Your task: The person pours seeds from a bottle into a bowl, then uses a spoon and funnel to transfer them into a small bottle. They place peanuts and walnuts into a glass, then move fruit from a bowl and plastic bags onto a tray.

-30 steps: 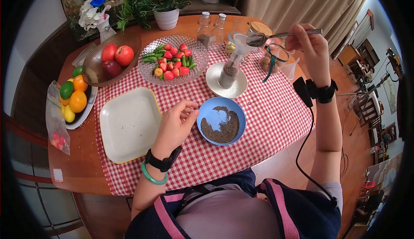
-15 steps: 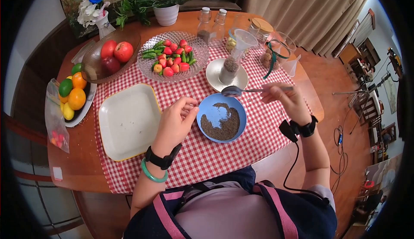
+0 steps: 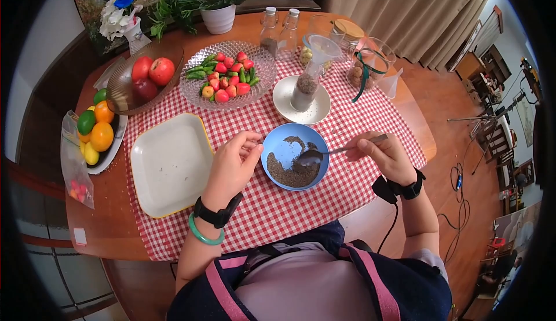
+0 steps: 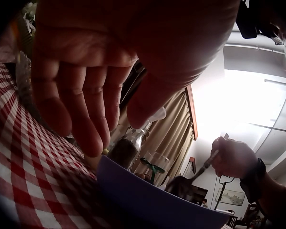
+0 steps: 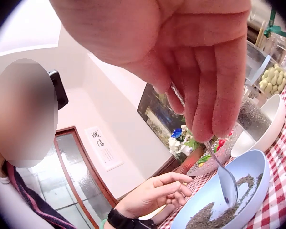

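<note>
My right hand pinches the handle of a metal spoon. The spoon's bowl dips into small dark grains inside a blue bowl. At that bowl's left rim is my left hand, its fingers loosely bent with nothing between them; the left wrist view has its fingertips right by the rim. Behind the blue bowl, a glass bottle partly filled with similar grains stands on a white dish. A clear funnel sits in the bottle's mouth.
An off-white rectangular tray lies left of my left hand. Farther back are a glass plate of small red fruits and green peppers, a fruit bowl, two stoppered bottles and a jar with a green ribbon.
My right hand has come down from above the funnel, bringing the spoon into the grains in the blue bowl. The left hand stays by the rim.
</note>
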{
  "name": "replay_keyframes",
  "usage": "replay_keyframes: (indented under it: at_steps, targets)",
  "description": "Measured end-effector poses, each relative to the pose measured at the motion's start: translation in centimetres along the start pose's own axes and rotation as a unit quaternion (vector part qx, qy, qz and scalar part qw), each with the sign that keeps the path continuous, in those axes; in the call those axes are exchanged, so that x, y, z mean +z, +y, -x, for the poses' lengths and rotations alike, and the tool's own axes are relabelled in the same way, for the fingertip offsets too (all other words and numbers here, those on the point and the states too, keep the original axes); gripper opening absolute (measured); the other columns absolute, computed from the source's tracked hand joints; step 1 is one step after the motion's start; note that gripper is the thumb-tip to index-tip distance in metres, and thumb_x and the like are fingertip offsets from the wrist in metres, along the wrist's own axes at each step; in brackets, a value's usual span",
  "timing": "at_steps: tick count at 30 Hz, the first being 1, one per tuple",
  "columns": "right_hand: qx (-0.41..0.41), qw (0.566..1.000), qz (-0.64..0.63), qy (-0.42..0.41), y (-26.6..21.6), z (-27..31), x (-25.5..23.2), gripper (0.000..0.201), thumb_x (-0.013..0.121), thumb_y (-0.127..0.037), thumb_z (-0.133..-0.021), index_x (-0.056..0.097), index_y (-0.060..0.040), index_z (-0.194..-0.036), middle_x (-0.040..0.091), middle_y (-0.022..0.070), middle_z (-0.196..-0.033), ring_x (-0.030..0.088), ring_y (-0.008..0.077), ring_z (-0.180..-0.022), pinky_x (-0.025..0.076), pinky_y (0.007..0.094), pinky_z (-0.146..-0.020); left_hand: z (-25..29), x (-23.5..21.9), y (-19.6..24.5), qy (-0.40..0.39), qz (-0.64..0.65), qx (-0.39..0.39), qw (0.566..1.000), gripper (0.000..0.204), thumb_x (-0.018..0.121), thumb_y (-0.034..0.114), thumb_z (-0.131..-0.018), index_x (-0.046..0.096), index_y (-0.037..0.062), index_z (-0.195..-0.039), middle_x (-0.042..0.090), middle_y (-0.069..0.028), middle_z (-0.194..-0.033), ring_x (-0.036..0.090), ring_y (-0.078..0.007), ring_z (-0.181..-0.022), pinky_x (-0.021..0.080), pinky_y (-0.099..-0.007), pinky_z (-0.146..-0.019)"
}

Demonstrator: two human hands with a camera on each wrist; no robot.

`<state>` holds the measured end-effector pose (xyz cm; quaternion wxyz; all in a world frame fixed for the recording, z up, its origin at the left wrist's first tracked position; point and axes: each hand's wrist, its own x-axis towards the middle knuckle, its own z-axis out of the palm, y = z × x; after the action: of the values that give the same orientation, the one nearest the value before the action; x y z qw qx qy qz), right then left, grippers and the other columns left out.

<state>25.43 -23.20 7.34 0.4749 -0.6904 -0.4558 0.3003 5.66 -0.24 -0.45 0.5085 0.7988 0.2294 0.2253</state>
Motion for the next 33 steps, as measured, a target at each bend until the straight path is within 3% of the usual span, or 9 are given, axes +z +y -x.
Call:
replay_keyframes:
  at_steps: [4, 7, 10, 13, 20, 25, 33]
  targets:
    - [-0.043, 0.997, 0.039, 0.047, 1.0, -0.5, 0.3, 0.027, 0.047, -0.015, -0.098, 0.064, 0.0059, -0.101, 0.068, 0.0118, -0.088, 0.066, 0.0169, -0.081, 0.054, 0.028, -0.076, 0.0, 0.0, -0.1, -0.001, 0.001, -0.001, 1.0, 0.021, 0.061, 0.011, -0.088, 0.06, 0.0007, -0.105, 0.066, -0.0084, -0.082, 0.061, -0.0133, -0.072, 0.049, -0.0263, -0.065]
    - [-0.031, 0.994, 0.089, 0.051, -0.1, 0.1, 0.3, 0.026, 0.046, -0.014, -0.098, 0.064, 0.0058, -0.1, 0.068, 0.0113, -0.087, 0.066, 0.0166, -0.079, 0.054, 0.0273, -0.073, 0.0, 0.0, -0.1, 0.0, -0.001, -0.002, 1.0, 0.02, 0.061, 0.011, -0.088, 0.06, 0.0007, -0.105, 0.065, -0.0084, -0.082, 0.061, -0.0133, -0.072, 0.049, -0.0263, -0.065]
    - [-0.023, 0.995, 0.097, 0.031, -0.7, 0.6, 0.5, 0.026, 0.046, -0.012, -0.098, 0.063, 0.007, -0.099, 0.067, 0.0119, -0.085, 0.066, 0.0163, -0.078, 0.053, 0.0265, -0.07, 0.0, -0.1, 0.0, 0.002, -0.011, 0.001, 1.0, 0.023, 0.062, 0.014, -0.087, 0.059, -0.001, -0.105, 0.067, -0.0133, -0.084, 0.066, -0.0202, -0.074, 0.052, -0.0302, -0.066]
    - [-0.026, 0.999, 0.026, 0.014, -0.1, 0.6, 0.7, 0.028, 0.046, -0.015, -0.098, 0.063, 0.0078, -0.1, 0.067, 0.0129, -0.085, 0.066, 0.0167, -0.075, 0.054, 0.0263, -0.069, 0.0, 0.0, -0.1, -0.001, -0.005, -0.002, 1.0, 0.021, 0.061, 0.012, -0.088, 0.059, 0.0005, -0.105, 0.065, -0.0088, -0.082, 0.061, -0.0138, -0.072, 0.049, -0.0266, -0.065]
    - [0.049, 0.981, -0.155, 0.102, 5.2, -0.3, -0.1, 0.035, 0.042, -0.023, -0.1, 0.061, 0.0057, -0.106, 0.068, 0.0161, -0.093, 0.068, 0.0203, -0.082, 0.057, 0.0322, -0.076, 0.0, -0.1, -0.1, 0.001, -0.004, 0.0, 1.0, 0.022, 0.062, 0.012, -0.087, 0.059, 0.0005, -0.106, 0.066, -0.0094, -0.083, 0.061, -0.0142, -0.072, 0.049, -0.0272, -0.066]
    - [0.088, 0.947, -0.301, 0.068, 9.3, 1.1, 0.0, 0.034, 0.038, -0.022, -0.101, 0.056, 0.0042, -0.112, 0.067, 0.0171, -0.096, 0.068, 0.0213, -0.084, 0.057, 0.032, -0.077, 0.0, -0.1, 0.0, 0.0, -0.009, 0.002, 1.0, 0.023, 0.062, 0.012, -0.087, 0.06, 0.0007, -0.107, 0.066, -0.0097, -0.084, 0.061, -0.0144, -0.072, 0.049, -0.027, -0.065]
    - [0.157, 0.891, -0.421, 0.059, 10.2, 1.7, 2.8, 0.038, 0.031, -0.027, -0.103, 0.054, 0.0024, -0.108, 0.066, 0.0148, -0.09, 0.067, 0.0214, -0.077, 0.056, 0.0307, -0.074, 0.1, -0.1, 0.2, -0.008, -0.012, -0.007, 1.0, 0.023, 0.062, 0.012, -0.087, 0.06, 0.0009, -0.107, 0.066, -0.0094, -0.084, 0.061, -0.0142, -0.072, 0.049, -0.0268, -0.065]
